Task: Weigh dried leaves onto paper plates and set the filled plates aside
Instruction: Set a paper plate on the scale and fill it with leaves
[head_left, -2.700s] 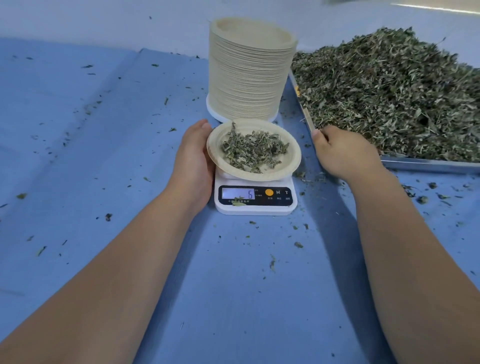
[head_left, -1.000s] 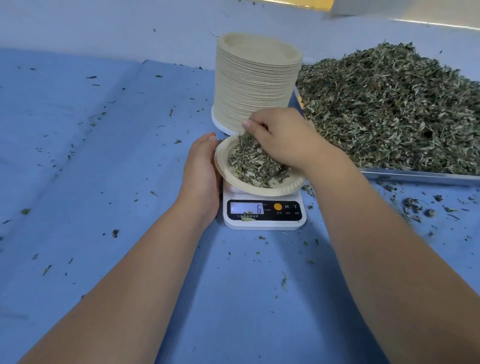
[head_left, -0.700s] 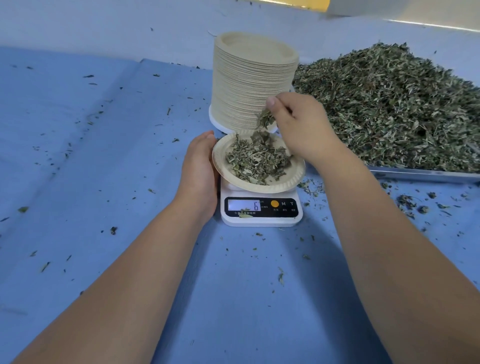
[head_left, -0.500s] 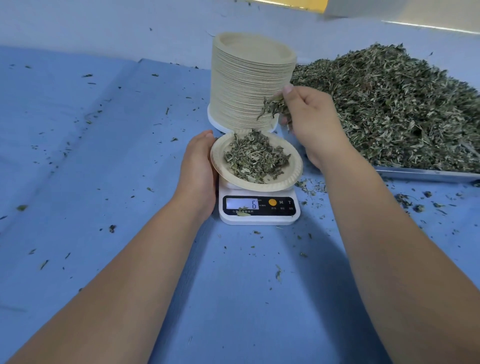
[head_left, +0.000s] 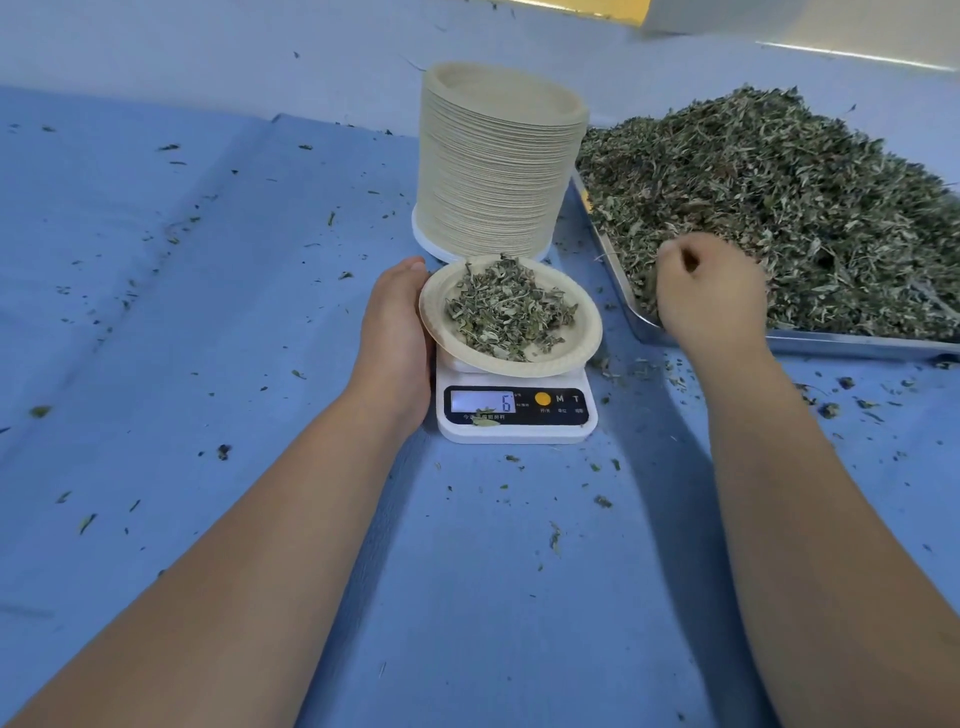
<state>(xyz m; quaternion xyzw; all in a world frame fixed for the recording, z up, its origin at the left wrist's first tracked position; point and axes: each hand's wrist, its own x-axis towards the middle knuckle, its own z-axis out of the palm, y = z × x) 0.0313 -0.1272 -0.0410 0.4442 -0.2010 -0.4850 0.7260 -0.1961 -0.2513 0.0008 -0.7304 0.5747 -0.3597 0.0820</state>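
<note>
A paper plate (head_left: 584, 340) with a small heap of dried leaves (head_left: 509, 312) sits on a white digital scale (head_left: 514, 413) whose display reads 6. My left hand (head_left: 397, 327) lies against the plate's left rim with its fingers straight. My right hand (head_left: 706, 291) hovers over the near left corner of the metal tray (head_left: 831, 345), to the right of the plate. Its fingers are curled around what looks like a small pinch of leaves. The tray holds a big pile of dried leaves (head_left: 805, 208).
A tall stack of paper plates (head_left: 498, 166) stands right behind the scale, touching the tray's left side. Blue cloth (head_left: 208, 312) covers the table, with leaf crumbs scattered on it, thickest between the scale and the tray.
My right hand picked a pinch of leaves off the plate, lifted it and swung right to the tray's corner. The display went from 5 to 6. My left hand stayed put.
</note>
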